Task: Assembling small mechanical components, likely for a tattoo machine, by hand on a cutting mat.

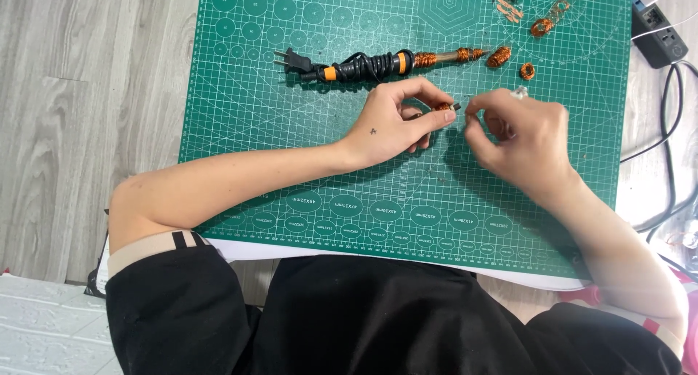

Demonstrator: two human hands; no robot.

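Observation:
My left hand [396, 121] pinches a small copper-wound coil piece [445, 107] between thumb and fingers over the green cutting mat [305, 157]. My right hand [520, 139] is curled right next to it, fingertips close to the coil's end, with a small clear bit showing at its knuckles; what it grips is too small to tell. Behind the hands lies a soldering iron [378, 62] with a black and orange handle, its cord wrapped around it and copper wire wound on its shaft.
Several loose copper wire coils [499, 57] and wire tangles [542, 26] lie on the mat's far right. A black power strip [658, 33] and cables [672, 128] sit off the mat's right edge. Grey wood floor is on the left.

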